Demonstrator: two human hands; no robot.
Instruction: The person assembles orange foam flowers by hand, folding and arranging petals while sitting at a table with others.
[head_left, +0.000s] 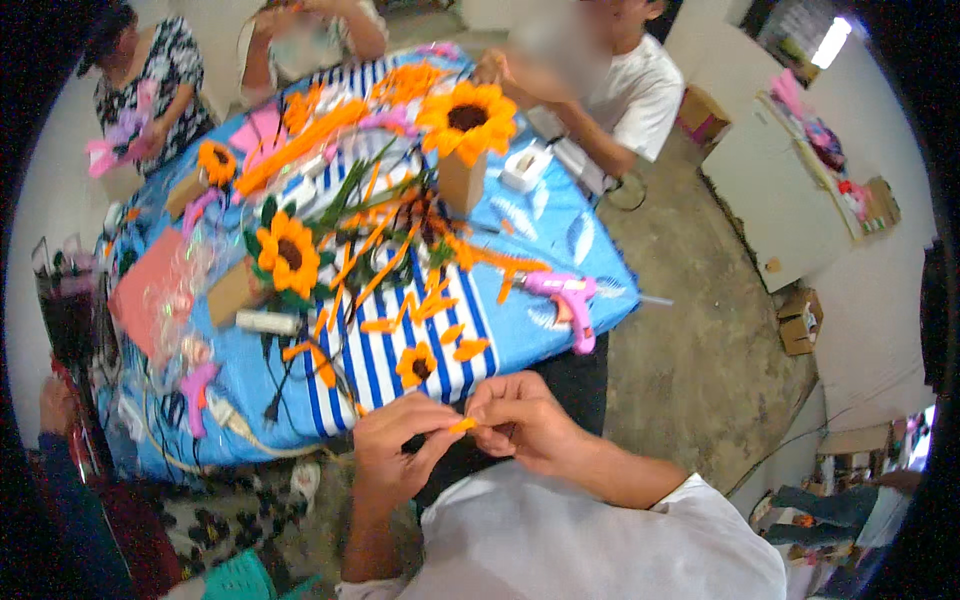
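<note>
Just off the table's near edge, my left hand (396, 442) and my right hand (532, 424) meet with their fingertips pinched. Between them is a small orange petal-like piece (463, 426), held at both ends. On the striped cloth just beyond lies a small orange sunflower (416, 365) with a dark centre, and a few loose orange petals (469, 349) are beside it. A pink glue gun (568, 300) rests at the table's right edge, its nozzle pointing left.
Bigger sunflowers (288, 254) and orange strips (318, 140) crowd the blue-covered table (520, 345). A second pink glue gun (197, 398) lies near left, among cables (235, 425). A large sunflower (467, 117) stands by a cardboard piece. Several other people sit around the table.
</note>
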